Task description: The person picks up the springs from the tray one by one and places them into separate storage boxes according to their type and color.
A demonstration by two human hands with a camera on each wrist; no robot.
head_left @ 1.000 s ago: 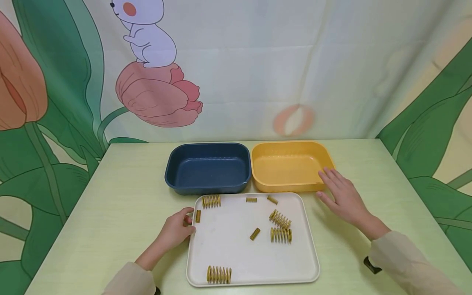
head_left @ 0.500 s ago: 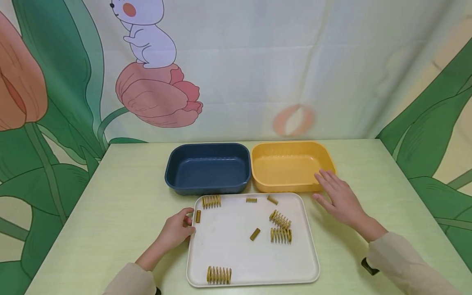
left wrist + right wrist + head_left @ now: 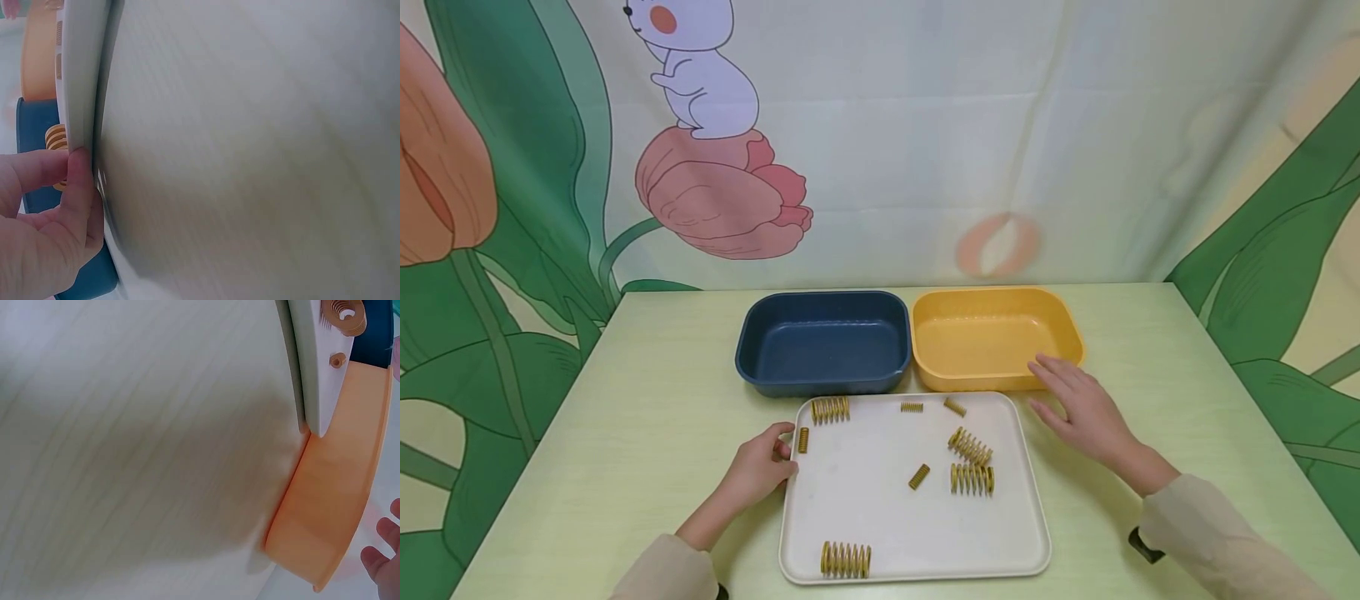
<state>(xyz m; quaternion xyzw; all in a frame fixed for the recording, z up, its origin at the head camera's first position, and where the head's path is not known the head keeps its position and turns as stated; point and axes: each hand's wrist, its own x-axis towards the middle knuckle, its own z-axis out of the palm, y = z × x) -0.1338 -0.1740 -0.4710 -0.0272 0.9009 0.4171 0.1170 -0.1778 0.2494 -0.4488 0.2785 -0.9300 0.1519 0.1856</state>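
My left hand (image 3: pixel 758 462) pinches the left rim of a white tray (image 3: pixel 880 525) between thumb and fingers; the left wrist view shows the fingertips on the tray's edge (image 3: pixel 84 75). Large brass-coloured coil springs lie in the tray: one (image 3: pixel 846 559) at the front left, one (image 3: pixel 830 409) at the back left, and a pair (image 3: pixel 972 478) on the right. Several small springs (image 3: pixel 919 476) lie scattered among them. My right hand (image 3: pixel 1086 412) hovers with fingers extended and nothing in it, beside the tray's right edge and overlapping the yellow bin's front right corner in the head view.
Behind the tray, a dark blue bin (image 3: pixel 823 387) and a yellow bin (image 3: pixel 985 382) stand side by side, both without contents. All rest on a pale green table (image 3: pixel 647 400). A printed curtain (image 3: pixel 880 167) hangs behind the table's back edge.
My right hand has moved slightly left and toward me, from the yellow bin's right corner closer to the tray. The left hand, tray and springs stay in place.
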